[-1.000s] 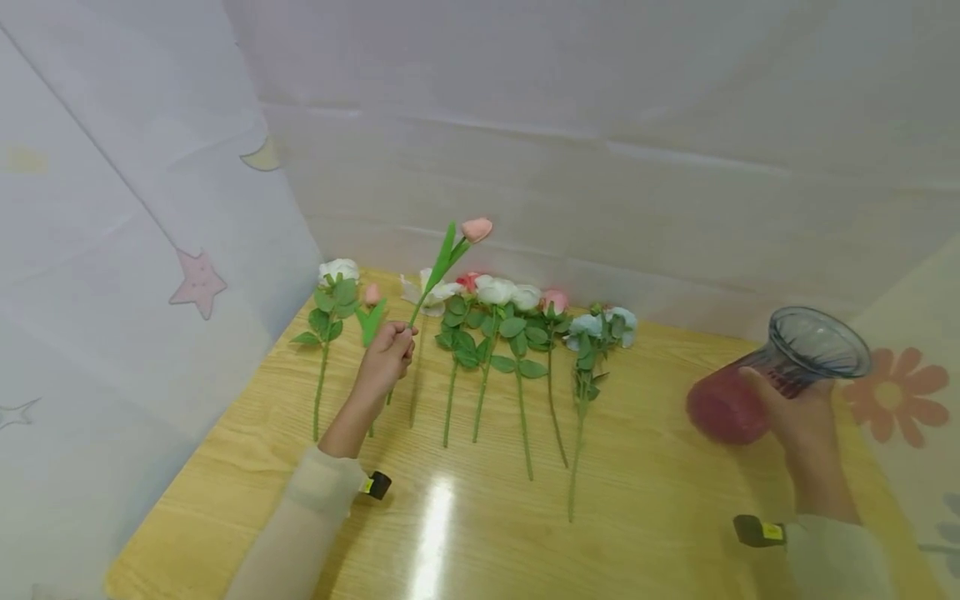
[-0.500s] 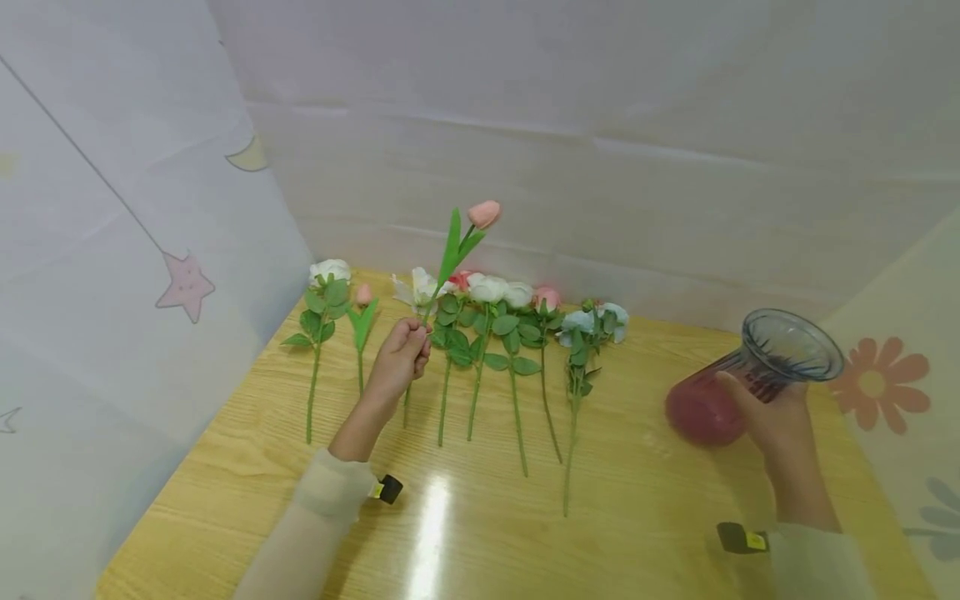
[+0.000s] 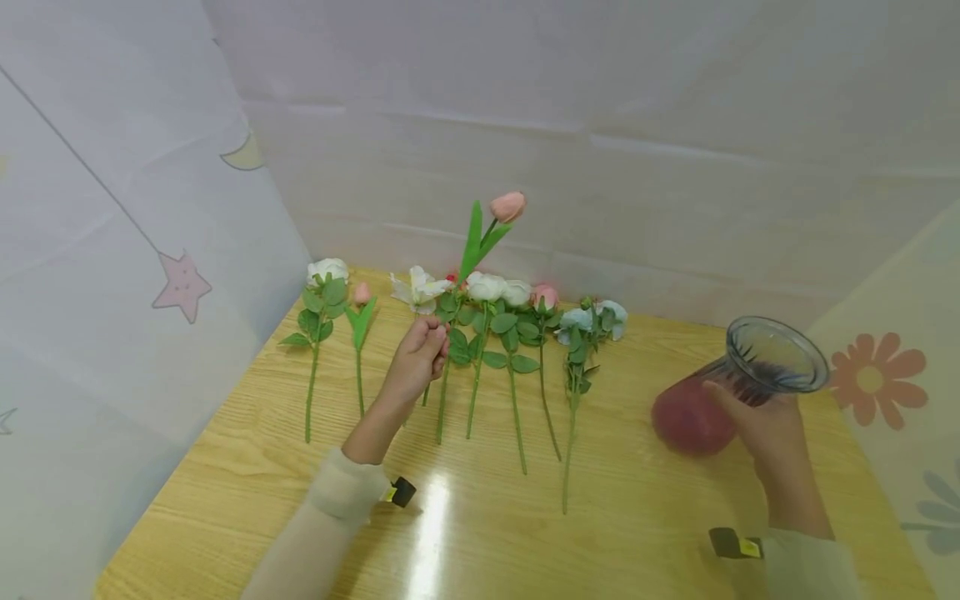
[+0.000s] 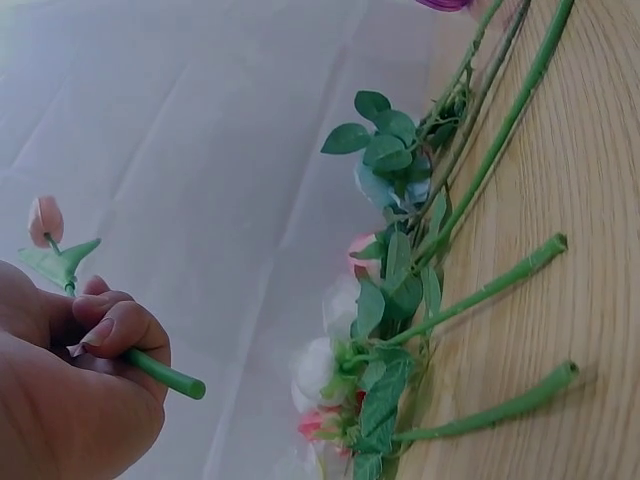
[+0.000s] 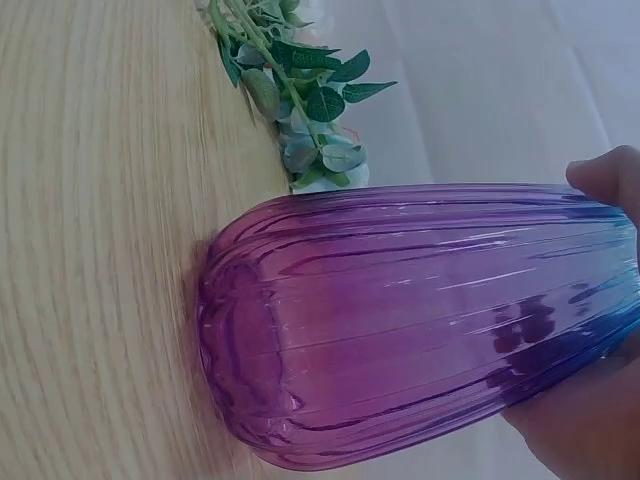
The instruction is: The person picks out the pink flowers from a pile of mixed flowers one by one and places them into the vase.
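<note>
In the head view, my left hand (image 3: 414, 360) pinches the green stem of a pink tulip (image 3: 508, 207), raised above the row of flowers with its bloom up. The cut end of this tulip's stem (image 4: 175, 380) pokes out of my fist in the left wrist view. On the right, my right hand (image 3: 768, 437) grips a ribbed glass vase (image 3: 692, 417) around its neck, thumb on the near side. Its body is purple-pink and its flared rim bluish and clear. The right wrist view shows the vase's base (image 5: 240, 350) at the tabletop.
Artificial flowers lie in a row on the wooden table (image 3: 247, 475): a white rose (image 3: 327, 269), another pink tulip (image 3: 362, 293), a white lily (image 3: 420, 289), white roses (image 3: 487, 286), a pink rose (image 3: 545, 295) and blue flowers (image 3: 577, 321). A pale cloth backdrop (image 3: 450, 125) rises behind.
My left hand has carried the tulip rightward and a little higher, off the other tulip. My right hand and the vase have shifted slightly left. The head view has moved a little.
</note>
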Motion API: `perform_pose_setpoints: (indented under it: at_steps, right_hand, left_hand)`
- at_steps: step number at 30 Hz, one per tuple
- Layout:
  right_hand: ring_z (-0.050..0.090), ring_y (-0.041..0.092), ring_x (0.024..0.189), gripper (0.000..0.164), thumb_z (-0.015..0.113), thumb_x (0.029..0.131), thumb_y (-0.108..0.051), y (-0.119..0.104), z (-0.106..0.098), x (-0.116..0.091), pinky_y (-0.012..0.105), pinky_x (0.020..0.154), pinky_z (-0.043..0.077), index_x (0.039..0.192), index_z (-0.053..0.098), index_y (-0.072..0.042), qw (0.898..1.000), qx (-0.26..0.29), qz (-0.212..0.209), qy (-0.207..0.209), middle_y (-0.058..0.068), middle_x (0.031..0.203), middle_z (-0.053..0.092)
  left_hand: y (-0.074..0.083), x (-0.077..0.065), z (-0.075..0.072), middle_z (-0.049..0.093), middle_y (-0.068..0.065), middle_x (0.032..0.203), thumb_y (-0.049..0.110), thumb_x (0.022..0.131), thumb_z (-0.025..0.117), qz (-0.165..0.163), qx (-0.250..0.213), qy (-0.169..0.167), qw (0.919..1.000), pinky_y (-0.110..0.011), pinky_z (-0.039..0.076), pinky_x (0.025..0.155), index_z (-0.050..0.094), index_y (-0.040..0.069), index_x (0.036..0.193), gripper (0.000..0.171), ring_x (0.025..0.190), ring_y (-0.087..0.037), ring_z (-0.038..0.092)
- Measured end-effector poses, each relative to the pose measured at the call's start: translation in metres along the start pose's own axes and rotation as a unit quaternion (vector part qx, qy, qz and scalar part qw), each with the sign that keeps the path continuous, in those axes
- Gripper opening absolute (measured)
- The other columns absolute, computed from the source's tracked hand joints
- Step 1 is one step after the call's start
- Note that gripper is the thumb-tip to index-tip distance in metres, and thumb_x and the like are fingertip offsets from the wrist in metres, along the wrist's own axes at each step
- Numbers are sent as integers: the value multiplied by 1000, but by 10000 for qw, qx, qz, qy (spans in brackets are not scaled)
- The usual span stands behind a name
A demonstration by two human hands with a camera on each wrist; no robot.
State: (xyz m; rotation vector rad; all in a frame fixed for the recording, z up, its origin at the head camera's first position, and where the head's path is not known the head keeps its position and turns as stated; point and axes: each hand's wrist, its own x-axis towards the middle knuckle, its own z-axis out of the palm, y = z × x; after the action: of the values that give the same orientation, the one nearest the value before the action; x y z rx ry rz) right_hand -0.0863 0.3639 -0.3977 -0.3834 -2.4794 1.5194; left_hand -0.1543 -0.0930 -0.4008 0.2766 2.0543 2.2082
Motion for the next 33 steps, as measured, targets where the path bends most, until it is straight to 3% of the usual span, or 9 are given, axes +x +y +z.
perform_pose_setpoints:
  at_steps: [5, 9, 13, 19, 25, 33]
  right_hand:
    - [50, -5, 101, 51, 78, 91, -18, -2, 3, -4, 4, 80, 40, 128, 47, -34, 9995, 299, 98, -82, -21, 107, 54]
    - [51, -5, 99, 48, 79, 91, -18, -4, 5, -7, 4, 79, 41, 126, 49, -34, 9985, 470, 221, -143, -21, 105, 56]
    - [50, -4, 97, 43, 78, 92, -24, -7, 9, -10, 5, 79, 41, 122, 50, -33, 9995, 136, 247, -109, -22, 103, 55]
    - [50, -6, 102, 52, 77, 92, -25, -11, 14, -15, 5, 80, 42, 133, 47, -31, 9995, 57, 275, -150, -23, 108, 54]
    - [50, -1, 98, 46, 78, 92, -22, -9, 17, -19, 6, 80, 41, 126, 49, -32, 9997, 142, 206, -74, -20, 105, 54]
    - [49, -6, 111, 67, 77, 91, -12, -9, 16, -24, 4, 89, 40, 148, 43, -26, 9992, 385, -115, -67, -23, 119, 53]
  left_hand:
    - [4, -2, 7, 46, -6, 88, 19, 112, 34, 124, -39, -86, 9999, -19, 28, 54, 42, 0, 123, 23, 62, -10, 36]
    - [7, -2, 10, 47, -5, 87, 19, 112, 34, 169, -188, -109, 9996, -19, 29, 54, 43, 0, 123, 23, 62, -10, 36]
    - [10, -3, 16, 47, -4, 86, 18, 112, 35, 142, -313, -148, 9993, -19, 30, 54, 43, -1, 124, 24, 62, -9, 37]
    - [15, -1, 28, 46, -4, 86, 16, 112, 33, 205, -504, -329, 9980, -19, 28, 53, 41, -4, 127, 26, 61, -9, 36]
    - [19, 3, 43, 46, -4, 87, 19, 112, 33, 136, -551, -546, 9969, -20, 29, 55, 41, -1, 130, 28, 63, -10, 36]
    - [24, 7, 64, 46, -3, 87, 18, 113, 32, 171, -780, -829, 9934, -20, 29, 55, 43, 2, 128, 24, 63, -9, 36]
